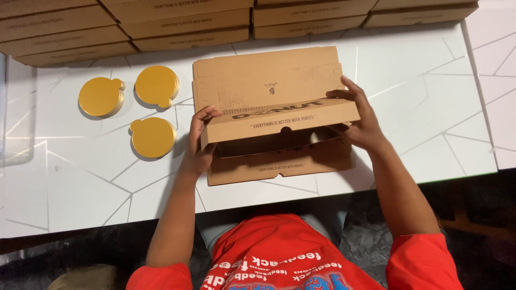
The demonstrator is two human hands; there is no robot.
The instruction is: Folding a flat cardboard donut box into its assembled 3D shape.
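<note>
A flat brown cardboard box (pixel 269 86) lies on the white table (pixel 419 107) in front of me, partly folded. Its front panel is lifted toward me and its near flap rests on the table. My left hand (pixel 198 145) grips the left end of the lifted panel, fingers curled over its top edge. My right hand (pixel 359 119) holds the right end, thumb on the outside and fingers tucked behind the panel.
Three stacks of round gold cake boards (pixel 102 96) (pixel 157 85) (pixel 153 137) lie left of the box. Piles of flat brown boxes (pixel 183 24) line the table's far edge. The table's near edge runs just before my red shirt (pixel 279 258).
</note>
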